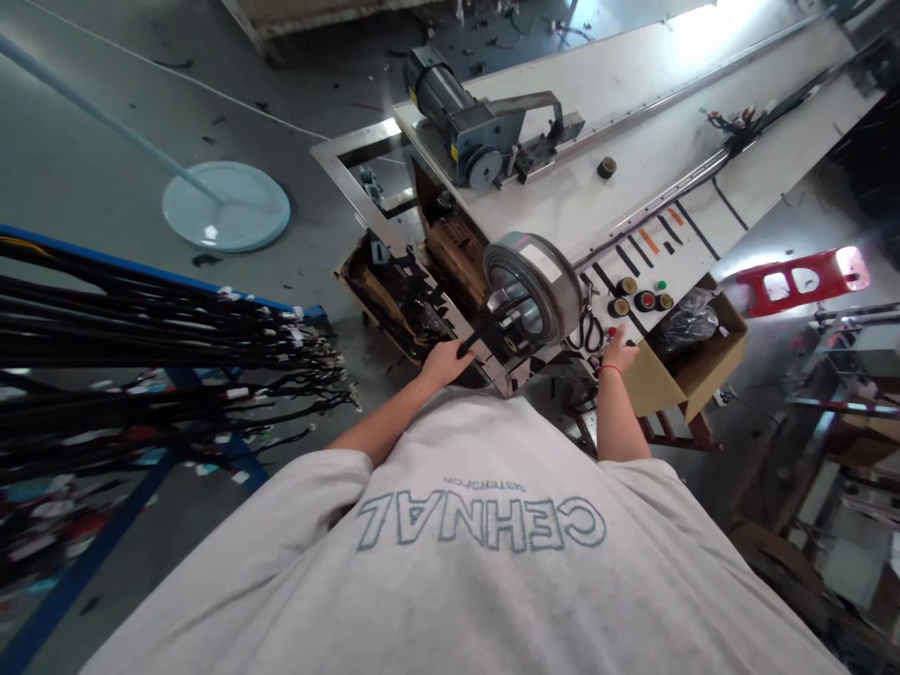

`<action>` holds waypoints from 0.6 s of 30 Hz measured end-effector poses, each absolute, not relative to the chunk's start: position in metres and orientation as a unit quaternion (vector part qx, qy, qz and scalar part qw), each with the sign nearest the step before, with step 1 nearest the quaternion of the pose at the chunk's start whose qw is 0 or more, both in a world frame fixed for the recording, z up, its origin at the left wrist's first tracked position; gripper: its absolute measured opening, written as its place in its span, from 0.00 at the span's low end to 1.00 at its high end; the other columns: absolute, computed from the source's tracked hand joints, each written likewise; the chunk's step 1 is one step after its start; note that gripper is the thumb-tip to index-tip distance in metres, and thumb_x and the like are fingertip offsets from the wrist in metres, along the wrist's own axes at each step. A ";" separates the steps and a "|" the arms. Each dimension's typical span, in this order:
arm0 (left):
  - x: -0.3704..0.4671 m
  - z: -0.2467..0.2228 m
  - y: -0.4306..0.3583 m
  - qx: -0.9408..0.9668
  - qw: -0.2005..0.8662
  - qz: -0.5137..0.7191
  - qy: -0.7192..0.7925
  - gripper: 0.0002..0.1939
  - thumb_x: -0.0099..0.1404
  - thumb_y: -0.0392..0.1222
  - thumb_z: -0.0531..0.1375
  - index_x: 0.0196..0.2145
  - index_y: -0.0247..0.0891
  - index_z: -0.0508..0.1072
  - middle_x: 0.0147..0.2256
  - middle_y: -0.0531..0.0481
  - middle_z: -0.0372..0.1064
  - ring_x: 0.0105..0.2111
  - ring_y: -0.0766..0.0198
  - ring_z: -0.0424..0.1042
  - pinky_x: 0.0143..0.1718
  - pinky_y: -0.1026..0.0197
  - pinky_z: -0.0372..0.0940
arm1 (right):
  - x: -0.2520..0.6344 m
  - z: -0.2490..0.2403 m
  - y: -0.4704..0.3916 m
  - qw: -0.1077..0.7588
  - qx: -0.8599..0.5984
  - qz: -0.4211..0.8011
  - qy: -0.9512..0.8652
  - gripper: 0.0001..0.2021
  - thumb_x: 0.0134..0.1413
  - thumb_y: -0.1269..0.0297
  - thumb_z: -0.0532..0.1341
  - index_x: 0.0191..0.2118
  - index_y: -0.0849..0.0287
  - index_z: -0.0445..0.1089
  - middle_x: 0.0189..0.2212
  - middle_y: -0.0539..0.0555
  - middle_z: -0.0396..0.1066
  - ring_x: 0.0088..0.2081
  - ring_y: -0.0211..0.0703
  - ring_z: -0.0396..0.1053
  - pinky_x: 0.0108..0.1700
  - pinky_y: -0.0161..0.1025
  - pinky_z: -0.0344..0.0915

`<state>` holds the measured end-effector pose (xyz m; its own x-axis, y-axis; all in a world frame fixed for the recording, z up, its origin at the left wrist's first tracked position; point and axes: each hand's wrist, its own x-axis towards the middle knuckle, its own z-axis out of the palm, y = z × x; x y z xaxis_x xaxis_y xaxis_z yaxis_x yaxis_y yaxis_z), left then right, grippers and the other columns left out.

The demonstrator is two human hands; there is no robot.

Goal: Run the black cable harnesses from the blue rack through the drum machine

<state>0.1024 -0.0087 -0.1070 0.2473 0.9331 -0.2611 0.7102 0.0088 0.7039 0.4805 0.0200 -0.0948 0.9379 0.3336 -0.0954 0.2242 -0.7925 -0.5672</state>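
My left hand [446, 364] is closed around the end of a black wire harness [485, 330] at the bench's near edge. The harness runs up into the opening of a large grey ring-shaped machine head [535, 281]. At the bench's right corner, my right hand [619, 354] has its fingers apart beside a small red button [611, 333]; whether a fingertip presses it, I cannot tell. Between the ring and my right hand lie black-handled scissors [589, 328]. Several tape rolls [625, 287] and a green button [661, 285] are just beyond that hand.
A motor unit [464, 122] stands on the long white bench [577, 211]. An open cardboard box [721, 347] adjoins its right side. Black harnesses [175, 328] hang on a blue rack at left, near a pole's round base [225, 206]. A red stool [802, 281] stands at right.
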 end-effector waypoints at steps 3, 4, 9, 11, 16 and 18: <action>0.091 -0.113 -0.015 0.691 0.388 0.139 0.594 0.18 0.66 0.48 0.51 0.36 0.34 0.77 0.30 0.44 0.75 0.29 0.58 0.72 0.32 0.62 0.60 | 0.480 -0.095 0.019 0.286 -0.940 0.096 -0.157 0.31 0.53 0.39 0.59 0.48 0.66 0.62 0.47 0.72 0.70 0.53 0.60 0.69 0.51 0.47 0.68; 0.086 -0.115 -0.016 0.692 0.385 0.131 0.597 0.19 0.66 0.48 0.51 0.36 0.35 0.77 0.30 0.44 0.76 0.30 0.58 0.72 0.32 0.62 0.60 | 0.481 -0.095 0.019 0.285 -0.940 0.096 -0.159 0.31 0.53 0.39 0.60 0.48 0.66 0.62 0.47 0.72 0.70 0.52 0.60 0.70 0.51 0.47 0.68; 0.058 -0.124 -0.030 0.669 0.392 0.049 0.630 0.16 0.62 0.49 0.53 0.33 0.38 0.77 0.27 0.46 0.75 0.29 0.57 0.72 0.29 0.62 0.57 | 0.483 -0.097 0.018 0.283 -0.940 0.099 -0.163 0.32 0.52 0.39 0.60 0.48 0.65 0.62 0.49 0.72 0.70 0.53 0.59 0.69 0.53 0.47 0.67; 0.050 -0.123 -0.038 0.665 0.396 0.052 0.631 0.17 0.62 0.51 0.53 0.32 0.38 0.77 0.27 0.46 0.74 0.28 0.58 0.71 0.29 0.62 0.56 | 0.484 -0.098 0.017 0.284 -0.939 0.099 -0.164 0.32 0.52 0.39 0.60 0.48 0.65 0.62 0.49 0.72 0.70 0.54 0.60 0.69 0.54 0.48 0.66; 0.051 -0.101 -0.048 0.664 0.366 0.136 0.638 0.20 0.64 0.52 0.50 0.28 0.37 0.75 0.25 0.47 0.73 0.26 0.62 0.66 0.29 0.63 0.55 | 0.486 -0.100 0.018 0.287 -0.938 0.103 -0.166 0.31 0.52 0.39 0.60 0.48 0.65 0.62 0.50 0.72 0.70 0.55 0.61 0.67 0.55 0.50 0.64; 0.056 -0.092 -0.045 0.662 0.358 0.157 0.640 0.20 0.64 0.51 0.51 0.27 0.36 0.74 0.24 0.48 0.71 0.25 0.63 0.65 0.28 0.63 0.54 | 0.487 -0.102 0.018 0.288 -0.938 0.102 -0.164 0.31 0.52 0.39 0.60 0.48 0.64 0.62 0.50 0.72 0.69 0.55 0.61 0.68 0.55 0.51 0.64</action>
<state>0.0562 -0.0451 -0.0916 0.1312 0.9592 -0.2504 0.7349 0.0754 0.6740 0.4869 0.0177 -0.1016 0.9252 0.3670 -0.0968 0.2496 -0.7804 -0.5733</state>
